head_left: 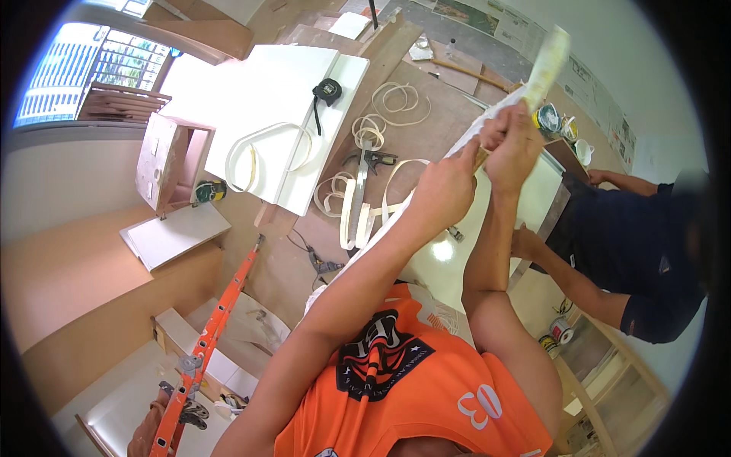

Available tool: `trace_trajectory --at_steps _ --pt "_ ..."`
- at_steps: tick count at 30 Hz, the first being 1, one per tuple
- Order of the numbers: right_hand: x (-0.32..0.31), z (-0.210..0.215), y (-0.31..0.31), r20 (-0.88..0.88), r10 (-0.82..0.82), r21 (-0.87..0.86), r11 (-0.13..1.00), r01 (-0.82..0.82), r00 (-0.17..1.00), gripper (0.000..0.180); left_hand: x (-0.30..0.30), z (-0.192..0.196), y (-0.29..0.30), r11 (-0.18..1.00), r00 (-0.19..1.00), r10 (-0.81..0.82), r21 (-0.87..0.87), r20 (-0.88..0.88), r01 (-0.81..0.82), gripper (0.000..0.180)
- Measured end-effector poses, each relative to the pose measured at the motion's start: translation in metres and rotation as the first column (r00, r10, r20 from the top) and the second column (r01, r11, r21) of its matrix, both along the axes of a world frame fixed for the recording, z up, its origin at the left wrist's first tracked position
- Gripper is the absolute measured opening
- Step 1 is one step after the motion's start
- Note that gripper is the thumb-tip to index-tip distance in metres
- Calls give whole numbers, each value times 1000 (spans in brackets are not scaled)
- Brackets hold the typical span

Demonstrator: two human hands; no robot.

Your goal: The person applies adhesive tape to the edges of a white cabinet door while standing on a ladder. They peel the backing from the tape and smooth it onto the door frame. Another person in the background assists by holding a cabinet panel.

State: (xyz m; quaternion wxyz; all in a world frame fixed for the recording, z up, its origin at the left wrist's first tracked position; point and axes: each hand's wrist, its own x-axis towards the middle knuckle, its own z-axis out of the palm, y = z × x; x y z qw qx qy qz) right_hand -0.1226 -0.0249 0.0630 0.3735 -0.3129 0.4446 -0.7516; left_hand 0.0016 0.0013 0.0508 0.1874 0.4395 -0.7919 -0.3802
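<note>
Ahead of me both hands meet on a long, narrow white strip [487,116] that slants from beside my left arm up to the far right. Its far end is yellowish and blurred, and I cannot make out its exact kind. My right hand [512,145] wraps round it near that end. Just below, my left hand [448,189] has its fingers closed at the strip, close to the right hand; part of its grip is hidden. Beneath my forearms lies a glossy white panel [426,266]. Loose coils of pale edging strip [400,104] lie left of my hands.
White boards [285,68] at the left carry a black tape measure [327,91]. A clamp [377,160] and a trigger tool [323,265] lie nearer. An orange ladder [217,327] leans at lower left. A co-worker in dark clothes [632,251] stands right, near several cans [547,120].
</note>
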Motion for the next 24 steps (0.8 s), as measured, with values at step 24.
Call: trace_trajectory --at_steps 24 --pt "-48 28 -86 -110 25 -6 1000 -26 994 41 14 -2 -30 999 996 -3 48 86 -1 56"
